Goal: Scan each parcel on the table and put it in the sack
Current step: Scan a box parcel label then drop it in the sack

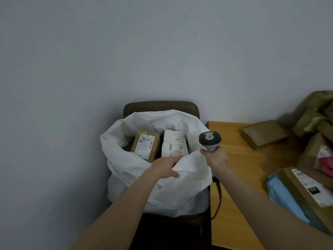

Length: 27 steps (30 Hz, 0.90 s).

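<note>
Now at the sack: left hand pinches its near rim, right hand grips the scanner.
Hold the mouth wide; the next parcel probably lies right of the sack.

Two parcels bagged, more on the table

One sack on one chair holds two parcels: a brown box and a white mailer. One scanner and two hands are in view. One table bears a flat carton, a blue bag, a labelled box and a heap too jumbled to count.
</note>
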{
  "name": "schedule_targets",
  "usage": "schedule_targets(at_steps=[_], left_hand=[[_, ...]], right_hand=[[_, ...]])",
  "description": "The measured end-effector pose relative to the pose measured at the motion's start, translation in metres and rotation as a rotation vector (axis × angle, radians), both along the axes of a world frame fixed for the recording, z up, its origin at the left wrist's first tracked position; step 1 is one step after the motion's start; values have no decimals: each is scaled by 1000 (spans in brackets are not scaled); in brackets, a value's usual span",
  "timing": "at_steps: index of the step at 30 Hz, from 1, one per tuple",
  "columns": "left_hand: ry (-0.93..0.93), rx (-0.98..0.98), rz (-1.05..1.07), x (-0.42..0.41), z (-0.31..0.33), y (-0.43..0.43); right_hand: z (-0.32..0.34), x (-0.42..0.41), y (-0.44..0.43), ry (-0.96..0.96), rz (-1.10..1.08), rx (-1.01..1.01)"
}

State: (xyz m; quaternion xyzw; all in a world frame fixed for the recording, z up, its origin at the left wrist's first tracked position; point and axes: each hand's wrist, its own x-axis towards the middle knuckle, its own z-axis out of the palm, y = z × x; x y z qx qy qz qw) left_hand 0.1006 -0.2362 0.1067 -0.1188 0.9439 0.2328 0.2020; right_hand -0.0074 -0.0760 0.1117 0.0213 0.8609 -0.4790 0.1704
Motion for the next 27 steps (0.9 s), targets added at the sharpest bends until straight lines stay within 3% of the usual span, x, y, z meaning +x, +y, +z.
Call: schedule_targets(at_steps=[3,6,8,10,13,18,23,27], left_hand=[[-279,101,-117,-4,0,5],[-503,184,-74,-12,9,8],[-433,191,40,-24,15,1],[-185,146,235,-37,19,-12],[97,-113,334,-57,15,-35],[47,-203,189,-93,-25,-57],[13,-327,66,-137,-76,-80],[-117,-341,-23,-143,-99,-80]], right_hand=[[-2,-2,0,-90,71,-66],[-5,-6,3,-145,159,-11],[-4,-12,4,-153,171,7],[-1,-21,0,-149,147,-9],[8,-39,-18,-106,108,-48],[9,-62,-55,-86,128,-98],[-18,-77,-63,-77,197,25],[-37,-84,-51,-73,173,69]])
